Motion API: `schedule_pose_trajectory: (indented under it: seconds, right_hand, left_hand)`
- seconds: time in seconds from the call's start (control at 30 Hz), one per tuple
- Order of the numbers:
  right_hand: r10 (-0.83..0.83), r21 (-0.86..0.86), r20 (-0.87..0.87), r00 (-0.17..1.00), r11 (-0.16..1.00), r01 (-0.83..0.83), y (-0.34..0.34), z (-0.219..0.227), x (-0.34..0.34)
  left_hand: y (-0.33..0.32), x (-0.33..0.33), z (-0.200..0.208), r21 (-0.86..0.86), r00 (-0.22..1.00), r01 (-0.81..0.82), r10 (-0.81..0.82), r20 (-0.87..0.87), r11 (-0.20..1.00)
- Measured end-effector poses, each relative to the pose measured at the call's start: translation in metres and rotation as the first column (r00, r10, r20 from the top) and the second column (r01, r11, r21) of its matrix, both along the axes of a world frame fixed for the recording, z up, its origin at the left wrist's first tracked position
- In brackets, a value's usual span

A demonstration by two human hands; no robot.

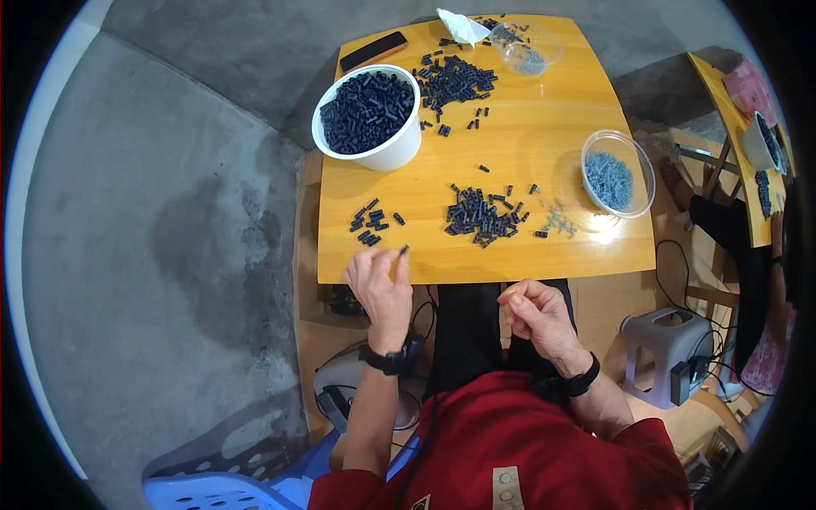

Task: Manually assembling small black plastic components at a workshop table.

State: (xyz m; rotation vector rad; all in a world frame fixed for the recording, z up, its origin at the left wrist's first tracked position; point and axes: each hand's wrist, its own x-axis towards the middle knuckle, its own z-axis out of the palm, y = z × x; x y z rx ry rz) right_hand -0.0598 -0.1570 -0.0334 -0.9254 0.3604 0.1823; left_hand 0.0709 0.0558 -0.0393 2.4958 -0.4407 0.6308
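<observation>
Over the table's front left edge, my left hand point(380, 287) pinches a small black plastic piece point(404, 251) at its fingertips. A small scattered group of like black pieces point(372, 223) lies just beyond that hand. My right hand point(541, 316) is closed in a pinch at the front edge, above my lap; what it holds, if anything, is too small to make out. Farther in lies a larger heap of black pieces point(483, 214). Beside this heap, several tiny pale blue-grey pieces point(558, 223) are strewn, close to a clear round tub point(648, 189) of the same bits.
A white bucket point(398, 156) full of black pieces stands at the back left, near a phone point(374, 51). Behind are another black heap point(455, 81), a white tissue point(463, 27) and a second clear tub point(552, 53). A grey stool point(667, 348) and another person's table point(722, 110) are at right.
</observation>
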Motion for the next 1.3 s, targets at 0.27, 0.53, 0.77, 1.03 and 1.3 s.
schedule_pose_trajectory:
  seconds: [0.27, 0.53, 0.77, 1.03, 1.3]
  right_hand:
    - [-0.141, -0.274, 0.067, 0.988, 0.949, 0.155, -0.009, -0.001, -0.010]
    - [-0.126, -0.873, 0.391, 0.911, 0.263, 0.411, -0.035, 0.002, 0.004]
    - [0.017, -0.891, 0.430, 0.903, -0.155, 0.428, -0.047, -0.018, 0.034]
    - [0.119, -0.890, 0.381, 0.917, -0.222, 0.399, -0.047, -0.022, 0.037]
    - [-0.148, 0.355, 0.308, 0.940, 0.934, 0.031, -0.034, 0.009, -0.017]
  left_hand:
    - [0.000, 0.034, -0.022, 0.250, 0.991, -0.115, 0.094, 0.096, 0.961]
    - [-0.007, 0.010, 0.005, 0.187, 0.995, -0.031, 0.013, 0.095, 0.982]
    - [-0.051, -0.061, 0.023, -0.019, 0.969, 0.244, -0.245, -0.017, 0.969]
    - [-0.062, -0.091, 0.032, -0.035, 0.936, 0.349, -0.350, -0.038, 0.936]
    - [-0.072, -0.097, 0.060, -0.434, 0.845, 0.406, -0.511, -0.156, 0.804]
